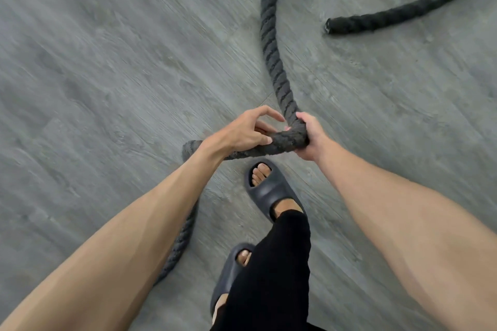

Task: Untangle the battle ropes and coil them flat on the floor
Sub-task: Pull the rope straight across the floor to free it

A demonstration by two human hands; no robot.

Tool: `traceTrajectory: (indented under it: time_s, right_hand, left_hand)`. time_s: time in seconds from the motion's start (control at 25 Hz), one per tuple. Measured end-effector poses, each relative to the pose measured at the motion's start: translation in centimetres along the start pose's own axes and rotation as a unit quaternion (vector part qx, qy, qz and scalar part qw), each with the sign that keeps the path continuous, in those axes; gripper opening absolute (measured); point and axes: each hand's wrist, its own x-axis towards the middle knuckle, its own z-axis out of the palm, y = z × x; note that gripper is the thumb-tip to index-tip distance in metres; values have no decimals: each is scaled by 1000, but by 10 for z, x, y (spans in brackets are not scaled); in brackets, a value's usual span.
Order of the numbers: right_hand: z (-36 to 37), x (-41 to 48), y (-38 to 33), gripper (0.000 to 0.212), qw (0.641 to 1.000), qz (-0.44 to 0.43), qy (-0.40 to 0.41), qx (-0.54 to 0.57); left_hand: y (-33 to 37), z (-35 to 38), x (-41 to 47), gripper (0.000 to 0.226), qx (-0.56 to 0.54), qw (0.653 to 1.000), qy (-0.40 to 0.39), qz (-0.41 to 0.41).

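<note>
In the head view, holding the battle rope at a sharp bend above the grey floor: firmly clenched around the bend with the right hand, loosely grasped just beside it with the left hand, index finger lifted. Early in the task, by judgement: no knot visible here, but nothing coiled flat either, only loose curves up to the frame edge and down past the left forearm. Well apart at upper right, a free end; impossible to tell whether of the same rope. Standing in dark sandals close to the lower strand: some risk of stepping on it while coiling.
</note>
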Motion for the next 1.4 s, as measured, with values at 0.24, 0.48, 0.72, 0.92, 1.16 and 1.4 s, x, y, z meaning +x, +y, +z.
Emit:
traceTrajectory:
  time_s: [0.24,0.48,0.72,0.92,1.16,1.4]
  right_hand:
    - [48,-11,-98,25,912,-307,267,51]
    - [99,-22,-113,46,780,-517,296,-195]
    - [84,-15,-128,61,793,-359,150,-468]
    - [34,-17,-181,43,660,-280,231,-658]
    - [14,61,-260,78,409,-372,238,-798]
    - [3,145,-316,52,310,-382,222,-842]
  left_hand:
    - [-3,26,64,27,124,960,252,22]
    - [60,30,96,46,79,955,285,10]
    - [35,-12,102,36,66,935,349,-11]
    - [30,-57,95,44,-42,948,315,17]
    - [5,-88,139,43,-78,889,450,-33]
    - [-38,-147,188,56,-180,704,614,-309]
